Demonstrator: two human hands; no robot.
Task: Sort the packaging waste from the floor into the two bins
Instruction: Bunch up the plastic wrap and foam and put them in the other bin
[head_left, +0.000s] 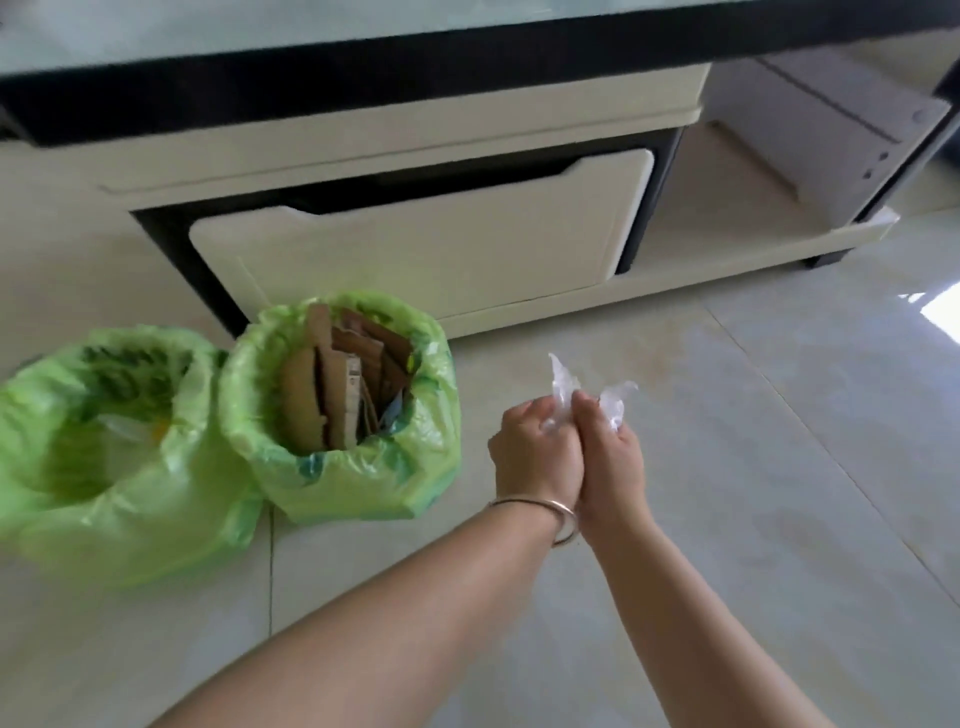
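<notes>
Both hands, left (535, 449) and right (610, 457), press side by side, fingers curled tight around a clear plastic scrap (563, 387) whose ends poke out above. Left of the grip stand two bins: the cardboard bin (337, 457) nearer, the other bin (104, 514) beyond. Bare floor (779, 467) lies right.

Two bins side by side on floor (675, 597), near-left: left bin (104, 441), right bin (337, 410) holding cardboard (332, 395). Low table (415, 135) behind both. Hands (566, 452) right of bins, pressed together around plastic (563, 387).
</notes>
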